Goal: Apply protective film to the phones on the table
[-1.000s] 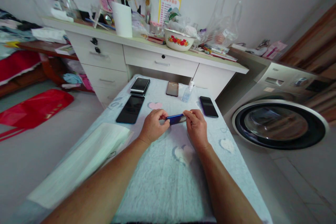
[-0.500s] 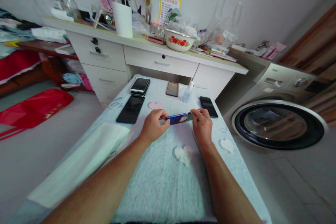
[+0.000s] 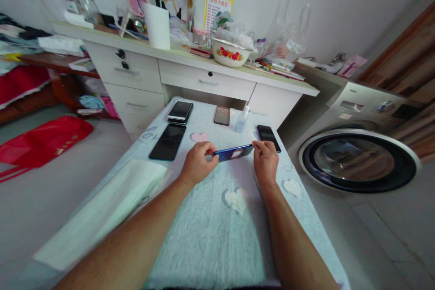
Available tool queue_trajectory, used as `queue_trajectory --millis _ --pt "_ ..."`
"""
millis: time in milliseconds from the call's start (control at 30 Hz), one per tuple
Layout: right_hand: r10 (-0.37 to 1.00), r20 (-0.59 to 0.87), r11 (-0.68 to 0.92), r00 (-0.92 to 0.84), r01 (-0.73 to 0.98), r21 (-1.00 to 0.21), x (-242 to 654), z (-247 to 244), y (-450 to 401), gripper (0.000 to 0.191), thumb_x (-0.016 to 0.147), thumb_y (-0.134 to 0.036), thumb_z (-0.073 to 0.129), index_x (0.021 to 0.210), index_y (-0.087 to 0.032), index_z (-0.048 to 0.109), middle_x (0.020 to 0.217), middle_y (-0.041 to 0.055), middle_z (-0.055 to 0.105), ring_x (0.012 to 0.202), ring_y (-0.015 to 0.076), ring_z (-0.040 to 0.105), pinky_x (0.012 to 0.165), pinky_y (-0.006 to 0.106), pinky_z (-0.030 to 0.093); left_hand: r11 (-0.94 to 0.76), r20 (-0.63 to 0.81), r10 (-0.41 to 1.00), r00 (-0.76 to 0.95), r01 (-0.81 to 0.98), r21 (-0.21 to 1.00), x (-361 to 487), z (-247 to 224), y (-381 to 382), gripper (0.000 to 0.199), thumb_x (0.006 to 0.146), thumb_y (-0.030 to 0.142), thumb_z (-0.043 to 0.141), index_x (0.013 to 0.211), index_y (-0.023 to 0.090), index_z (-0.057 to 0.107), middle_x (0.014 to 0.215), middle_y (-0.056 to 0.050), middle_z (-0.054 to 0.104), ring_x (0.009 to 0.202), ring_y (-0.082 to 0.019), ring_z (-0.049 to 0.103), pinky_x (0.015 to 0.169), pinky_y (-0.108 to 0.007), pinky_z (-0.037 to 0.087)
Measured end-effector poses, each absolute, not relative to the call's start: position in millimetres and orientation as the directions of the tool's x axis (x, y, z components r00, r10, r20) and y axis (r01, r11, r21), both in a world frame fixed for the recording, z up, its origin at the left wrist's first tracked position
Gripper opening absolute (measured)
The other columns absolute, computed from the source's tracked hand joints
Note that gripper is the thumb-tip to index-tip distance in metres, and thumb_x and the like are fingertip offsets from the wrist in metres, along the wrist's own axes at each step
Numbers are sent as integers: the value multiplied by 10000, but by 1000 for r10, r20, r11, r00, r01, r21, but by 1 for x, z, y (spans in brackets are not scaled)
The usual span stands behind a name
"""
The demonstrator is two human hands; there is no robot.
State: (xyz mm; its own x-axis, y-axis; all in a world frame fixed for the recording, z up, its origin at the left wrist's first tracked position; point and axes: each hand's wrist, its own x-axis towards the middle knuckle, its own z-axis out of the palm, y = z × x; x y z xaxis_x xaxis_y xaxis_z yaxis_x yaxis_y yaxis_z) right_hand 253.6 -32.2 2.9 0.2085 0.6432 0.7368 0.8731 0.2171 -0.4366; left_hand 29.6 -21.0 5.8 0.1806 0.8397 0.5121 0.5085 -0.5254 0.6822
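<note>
A blue smartphone [image 3: 225,155] is held tilted on edge above the cloth, a pale reflection on its glossy face. My left hand [image 3: 199,163] pinches its left end between thumb and fingers. My right hand [image 3: 266,162] is closed at the phone's right end, its fingertips at the upper corner. Beyond my right hand lies a black phone [image 3: 269,137]. Past my left hand are a large dark phone [image 3: 168,142] and a stack of phones [image 3: 180,111]. A brown phone case [image 3: 222,115] and a clear spray bottle [image 3: 241,120] are farther back.
The table [image 3: 210,231] has a pale blue cloth with hearts. A white folded sheet [image 3: 102,210] lies along its left side. Behind stands a white cabinet [image 3: 200,77] bearing a flowered bowl [image 3: 231,53] and a paper roll [image 3: 157,27]. A washing machine [image 3: 360,104] stands at the right.
My right hand has shifted slightly to the right, and more of the phone's right end shows. My left hand keeps its pinch. The whole view has moved slightly.
</note>
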Motion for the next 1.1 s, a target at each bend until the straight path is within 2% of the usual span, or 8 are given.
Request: queue_trajectory --millis 433,833,1100 --pt "646 754 295 121 871 -393 242 2 -35 248 899 -201 467 910 -196 715 897 60 572 772 161 565 714 292 476 -526 513 839 181 510 680 30 3 -20 95 697 123 586 742 196 546 727 11 565 738 -151 561 695 -273 465" --pt "704 710 392 12 828 -402 214 10 -48 268 891 -125 452 968 -204 696 916 66 585 851 172 572 781 303 489 -521 504 843 191 524 673 29 5 -21 97 697 132 587 750 197 538 729 10 568 738 -157 557 695 -279 459" --pt "704 707 457 -69 806 -376 202 10 -51 264 927 -158 443 1011 -206 688 939 78 590 882 176 577 808 318 498 -517 495 847 196 520 680 31 7 -22 89 699 139 583 731 202 530 721 16 568 733 -154 554 698 -276 456"
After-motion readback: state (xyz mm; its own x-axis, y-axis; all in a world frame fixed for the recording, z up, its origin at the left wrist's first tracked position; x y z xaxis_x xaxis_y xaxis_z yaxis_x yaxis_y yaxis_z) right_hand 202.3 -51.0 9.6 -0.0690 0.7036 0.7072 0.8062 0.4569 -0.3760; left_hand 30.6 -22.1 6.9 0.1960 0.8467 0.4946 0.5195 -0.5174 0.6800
